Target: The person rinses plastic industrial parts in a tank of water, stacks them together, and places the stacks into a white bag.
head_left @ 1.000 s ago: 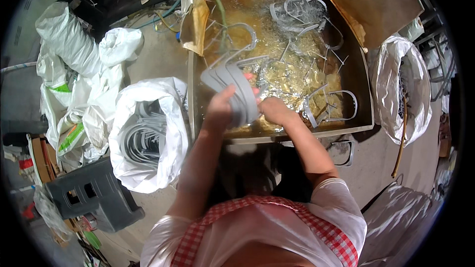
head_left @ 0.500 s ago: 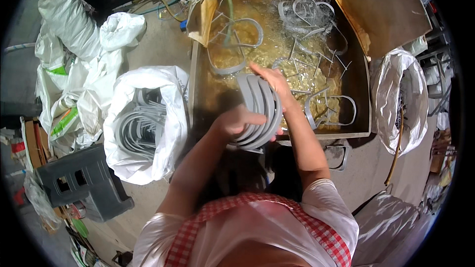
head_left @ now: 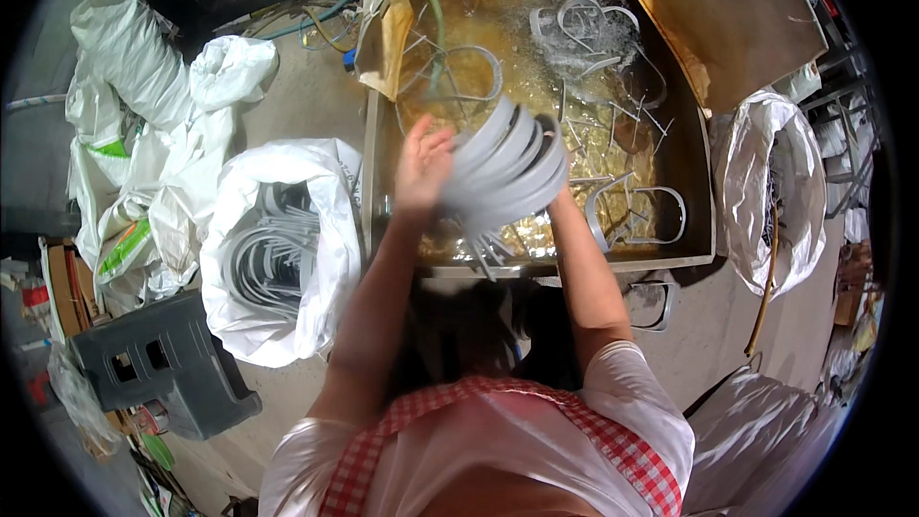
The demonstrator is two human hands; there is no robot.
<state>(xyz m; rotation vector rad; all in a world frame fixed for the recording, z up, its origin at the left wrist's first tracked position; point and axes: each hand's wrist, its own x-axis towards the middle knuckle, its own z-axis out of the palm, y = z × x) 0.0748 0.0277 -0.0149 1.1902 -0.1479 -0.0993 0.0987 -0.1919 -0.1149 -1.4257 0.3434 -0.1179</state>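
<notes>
A nested stack of grey curved plastic bands (head_left: 507,158), slightly blurred, is up over the near side of a water tank (head_left: 574,266). My right hand (head_left: 558,203) grips it from the right; most of its fingers are hidden behind the bands. On the stack's left side my left hand (head_left: 424,168) is raised with fingers apart, close to the bands; whether it touches them I cannot tell. Similar grey hoops (head_left: 661,191) and thin sprues lie in the yellowish water, with more under splashing water (head_left: 586,24) at the far right.
Left of the tank stands an open white sack (head_left: 335,258) holding more grey bands. Another sack (head_left: 728,191) is on the right, with a stick (head_left: 766,297) leaning there. A dark plastic stool (head_left: 163,354) lies at left. A green hose (head_left: 440,10) enters the tank.
The stack has moved up and further over the tank, and has turned. My left hand has come off its front and now stands open at its left side.
</notes>
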